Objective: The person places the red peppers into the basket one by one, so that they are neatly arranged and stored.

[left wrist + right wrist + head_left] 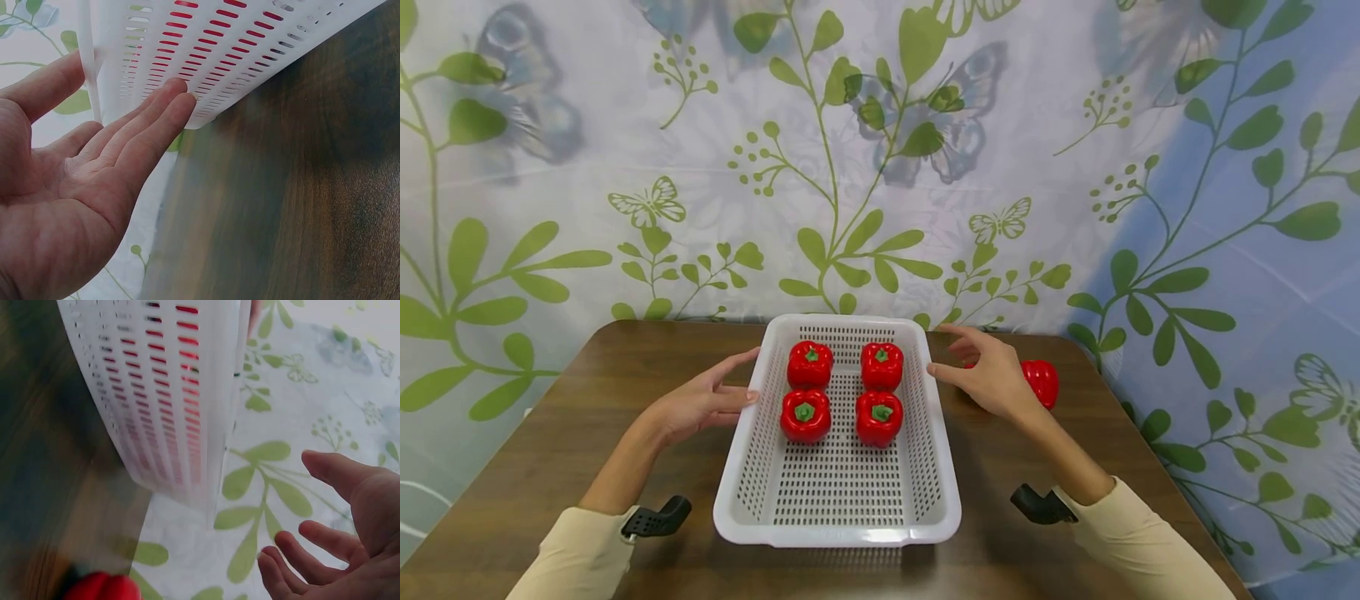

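Observation:
A white perforated plastic basket holds several red bell peppers with green stems, standing in pairs towards its far half. My left hand is at the basket's left side. In the left wrist view its fingers stretch out against the slotted wall below the rim, with the thumb by the rim. On the other side my right hand has its fingers spread and holds nothing. The right wrist view shows a gap between that hand and the basket wall.
Another red bell pepper lies on the brown wooden table, partly hidden behind my right hand. A bit of red also shows by that hand's fingers. Behind the table hangs a cloth printed with leaves and butterflies.

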Demonstrator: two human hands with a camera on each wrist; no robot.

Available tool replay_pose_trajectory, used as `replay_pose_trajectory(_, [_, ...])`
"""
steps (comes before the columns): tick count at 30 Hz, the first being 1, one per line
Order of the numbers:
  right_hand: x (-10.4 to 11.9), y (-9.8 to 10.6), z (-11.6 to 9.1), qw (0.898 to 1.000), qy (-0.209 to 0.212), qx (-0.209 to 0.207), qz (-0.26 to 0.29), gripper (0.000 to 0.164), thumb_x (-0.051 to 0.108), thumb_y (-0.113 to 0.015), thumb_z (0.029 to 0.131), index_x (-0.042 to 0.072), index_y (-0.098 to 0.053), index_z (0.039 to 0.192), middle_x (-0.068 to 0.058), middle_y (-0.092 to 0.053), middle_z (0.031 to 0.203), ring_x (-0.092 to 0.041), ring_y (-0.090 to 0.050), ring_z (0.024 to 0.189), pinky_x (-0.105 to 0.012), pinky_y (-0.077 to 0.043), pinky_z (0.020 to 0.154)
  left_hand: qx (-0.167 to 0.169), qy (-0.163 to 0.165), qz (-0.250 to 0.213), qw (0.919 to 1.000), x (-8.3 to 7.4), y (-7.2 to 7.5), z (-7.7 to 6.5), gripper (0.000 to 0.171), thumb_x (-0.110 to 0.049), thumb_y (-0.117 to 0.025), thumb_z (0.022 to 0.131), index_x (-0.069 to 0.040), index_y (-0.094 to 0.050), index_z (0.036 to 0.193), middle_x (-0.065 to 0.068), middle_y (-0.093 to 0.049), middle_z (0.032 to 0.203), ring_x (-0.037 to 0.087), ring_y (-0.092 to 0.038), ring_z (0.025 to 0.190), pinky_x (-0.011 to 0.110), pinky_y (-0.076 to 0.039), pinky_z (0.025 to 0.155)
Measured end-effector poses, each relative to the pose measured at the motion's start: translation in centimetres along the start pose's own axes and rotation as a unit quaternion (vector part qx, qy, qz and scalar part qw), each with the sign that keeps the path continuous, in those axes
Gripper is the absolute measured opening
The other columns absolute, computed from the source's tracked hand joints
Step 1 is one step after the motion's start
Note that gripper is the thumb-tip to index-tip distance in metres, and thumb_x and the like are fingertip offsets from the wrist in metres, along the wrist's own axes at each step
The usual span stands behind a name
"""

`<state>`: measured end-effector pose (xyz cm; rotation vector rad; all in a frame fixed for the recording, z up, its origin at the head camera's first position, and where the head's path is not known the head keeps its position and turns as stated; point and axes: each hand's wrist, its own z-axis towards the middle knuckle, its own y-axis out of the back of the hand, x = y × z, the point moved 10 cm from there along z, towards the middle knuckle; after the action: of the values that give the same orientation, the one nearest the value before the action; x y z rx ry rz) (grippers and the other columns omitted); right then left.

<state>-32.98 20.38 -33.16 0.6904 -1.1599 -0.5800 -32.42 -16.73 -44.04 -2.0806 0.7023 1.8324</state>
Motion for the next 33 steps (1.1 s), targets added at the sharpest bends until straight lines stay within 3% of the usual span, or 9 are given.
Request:
replay_pose_trajectory(4, [-1.2, 1.9, -0.6, 0.999, -0.002, -0.049, 0.002, 0.060, 0.040, -0.079, 0.088, 0.024, -0.059, 0.142, -0.011, -0.070, 0.123, -0.032, -0.069, 0.111, -0.052, -0.058, 0.092, 0.003, -0.004, 0.002, 1.0000, -0.1, -0.1, 0.0, 0.082, -0.021, -0.062, 0.101, -0.024, -0.009, 0.164, 0.027, -0.047, 0.152, 0.039, -0.063, 0.126, 0.058, -0.051, 0.103])
replay_pose_trajectory(14, [-4.7, 4.8, -1.2, 0.991, -0.011, -0.134, -0.018, 0.049, 0.029, -0.071, 0.094, 0.012, -0.060, 0.138, -0.021, -0.069, 0.126, -0.043, -0.068, 0.109, -0.058, -0.054, 0.094, 0.001, -0.007, -0.002, 1.0000, 0.0, -0.1, -0.2, 0.083, -0.020, -0.062, 0.101, -0.022, -0.008, 0.164, 0.028, -0.047, 0.151, 0.040, -0.064, 0.124, 0.058, -0.052, 0.101])
replay_pose_trajectory(20, [-7.2, 5.7, -1.4, 0.982, -0.034, -0.184, -0.023, 0.044, 0.021, -0.066, 0.095, 0.004, -0.059, 0.135, -0.024, -0.066, 0.130, -0.043, -0.060, 0.121, -0.062, -0.042, 0.103, 0.006, -0.009, 0.000, 0.9999, -0.1, -0.1, -0.2, 0.082, -0.020, -0.062, 0.101, -0.022, -0.008, 0.164, 0.028, -0.046, 0.152, 0.040, -0.063, 0.125, 0.058, -0.052, 0.101])
replay_pose_trajectory(24, [-9.1, 6.2, -1.2, 0.973, -0.039, -0.226, -0.029, 0.042, 0.015, -0.064, 0.094, -0.001, -0.059, 0.132, -0.027, -0.066, 0.126, -0.045, -0.059, 0.118, -0.063, -0.037, 0.107, 0.006, -0.010, -0.001, 0.9999, 0.0, -0.1, -0.1, 0.082, -0.019, -0.062, 0.101, -0.023, -0.008, 0.164, 0.028, -0.046, 0.152, 0.041, -0.062, 0.126, 0.057, -0.053, 0.101])
replay_pose_trajectory(27, [-10.5, 6.3, -1.0, 0.969, -0.047, -0.241, -0.033, 0.040, 0.012, -0.062, 0.093, -0.004, -0.059, 0.130, -0.030, -0.066, 0.122, -0.048, -0.058, 0.115, -0.063, -0.034, 0.109, 0.006, -0.010, -0.001, 0.9999, 0.0, -0.1, 0.0, 0.082, -0.020, -0.062, 0.101, -0.023, -0.008, 0.164, 0.028, -0.046, 0.152, 0.041, -0.062, 0.126, 0.057, -0.053, 0.100])
replay_pose_trajectory(33, [-12.9, 5.8, -0.8, 0.970, -0.071, -0.230, -0.041, 0.041, 0.011, -0.060, 0.094, -0.006, -0.057, 0.131, -0.032, -0.062, 0.123, -0.050, -0.052, 0.118, -0.063, -0.032, 0.110, 0.008, -0.011, 0.001, 0.9999, 0.1, -0.1, 0.0, 0.081, -0.019, -0.061, 0.101, -0.024, -0.009, 0.164, 0.028, -0.046, 0.152, 0.040, -0.063, 0.126, 0.057, -0.052, 0.101])
